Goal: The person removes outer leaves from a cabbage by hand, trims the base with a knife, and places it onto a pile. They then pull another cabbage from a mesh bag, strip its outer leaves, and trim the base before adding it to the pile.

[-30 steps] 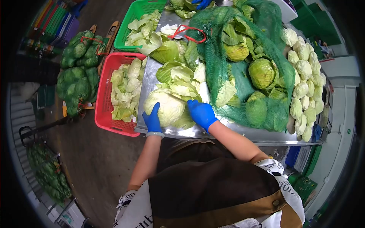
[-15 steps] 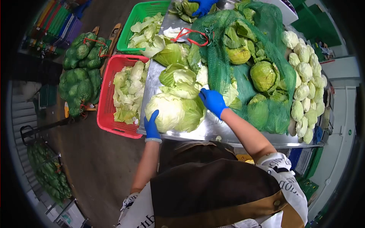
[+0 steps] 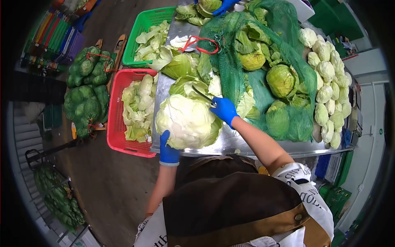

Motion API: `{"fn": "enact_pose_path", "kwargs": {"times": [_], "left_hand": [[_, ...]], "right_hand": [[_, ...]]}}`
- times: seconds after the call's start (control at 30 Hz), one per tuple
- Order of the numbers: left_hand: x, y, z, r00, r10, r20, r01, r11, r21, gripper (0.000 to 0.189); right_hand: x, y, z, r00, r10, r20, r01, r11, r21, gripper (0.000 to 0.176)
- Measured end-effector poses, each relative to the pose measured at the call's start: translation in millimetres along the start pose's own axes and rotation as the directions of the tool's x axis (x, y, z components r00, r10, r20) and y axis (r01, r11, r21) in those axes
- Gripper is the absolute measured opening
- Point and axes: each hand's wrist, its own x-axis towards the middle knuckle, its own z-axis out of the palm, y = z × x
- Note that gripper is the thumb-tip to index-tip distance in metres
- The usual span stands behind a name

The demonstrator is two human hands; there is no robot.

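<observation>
A large pale cabbage [image 3: 185,123] rests at the near left corner of the metal table [image 3: 162,86], its outer leaves partly off. My left hand [image 3: 168,150], in a blue glove, grips it from the near side, its fingers partly hidden beneath it. In my blue-gloved right hand [image 3: 225,110] is a knife [image 3: 201,94], its dark blade pointing to the far left over the loose green leaves [image 3: 181,85] behind the cabbage. A green mesh bag [image 3: 230,61] with cabbages in it lies just right of that hand.
On the left stand a red basket [image 3: 112,123] and a green basket [image 3: 142,18], both holding leaves. Trimmed cabbages [image 3: 329,78] are piled at the right. Another person's gloved hand [image 3: 225,5] is on a cabbage at the far edge. Filled net sacks [image 3: 86,103] sit beyond the baskets.
The cabbage has turned, showing a paler face, and my left hand has shifted lower around it. A knife now shows in my right hand; its blade was not visible before.
</observation>
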Motion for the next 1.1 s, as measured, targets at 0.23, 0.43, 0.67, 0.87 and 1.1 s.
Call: {"fn": "enact_pose_path", "kwargs": {"times": [0.23, 0.43, 0.67, 0.87, 1.1], "left_hand": [[12, 9, 42, 0.972, 0.231, -0.043, -0.217, 0.953, 0.211, 0.064], [12, 3, 41, 0.956, 0.29, -0.037, -0.272, 0.929, 0.253, 0.063], [5, 7, 33, 0.997, -0.074, -0.002, 0.074, 0.997, -0.002, 0.064], [-1, 28, 74, 0.983, 0.004, 0.185, -0.108, 0.826, 0.553, 0.071], [8, 35, 70, 0.95, -0.207, 0.235, 0.109, 0.922, 0.372, 0.059]], "right_hand": [[-61, -104, -43, 0.999, 0.043, 0.031, -0.05, 0.952, 0.301, 0.073], [-58, -74, -27, 0.999, 0.008, -0.032, 0.007, 0.894, 0.449, 0.063], [-46, 3, 9, 0.996, 0.063, 0.056, -0.081, 0.9, 0.429, 0.03], [-62, -43, -74, 0.918, -0.007, 0.396, -0.337, 0.511, 0.791, 0.036], [-98, 28, -18, 0.825, -0.055, 0.563, -0.565, -0.123, 0.816, 0.051]]}}
